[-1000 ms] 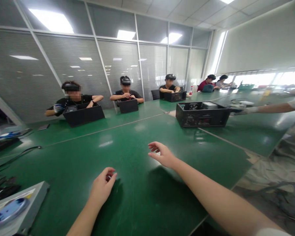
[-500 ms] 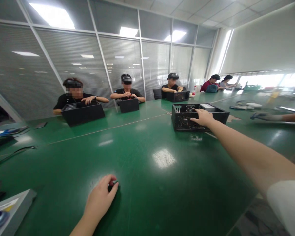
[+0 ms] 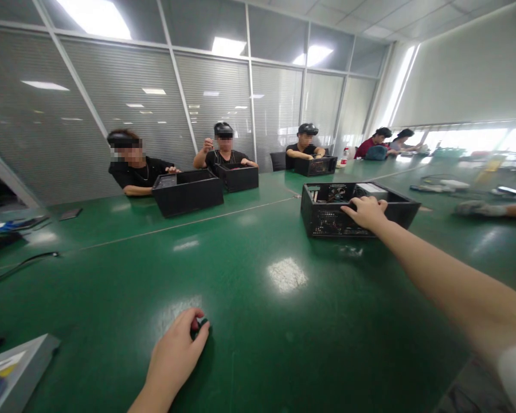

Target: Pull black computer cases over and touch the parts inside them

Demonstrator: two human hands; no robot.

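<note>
My right hand (image 3: 367, 212) grips the near upper rim of a black computer case (image 3: 344, 223), fingers over the edge. The case is open at the top and sits on the green table (image 3: 249, 310), out at arm's length. Inside it, a grey box with a white label (image 3: 371, 188) shows beside my fingers. Low in the view, my left hand (image 3: 176, 350) rests on the table with fingers curled around a small dark object (image 3: 203, 323). Most of that object is hidden by the fingers, so its kind does not show.
Across the table, people work at other black cases (image 3: 189, 195). A gloved hand (image 3: 477, 208) lies at the right, near some pale cables (image 3: 441, 186). At lower left is a grey metal box (image 3: 38, 358); a black cable (image 3: 30, 261) and a phone (image 3: 70, 214) lie beyond it.
My right hand has closed over the rim, and the case has shifted slightly nearer and to the right. My left hand is almost unchanged. Across the table, the leftmost person's case has moved right.
</note>
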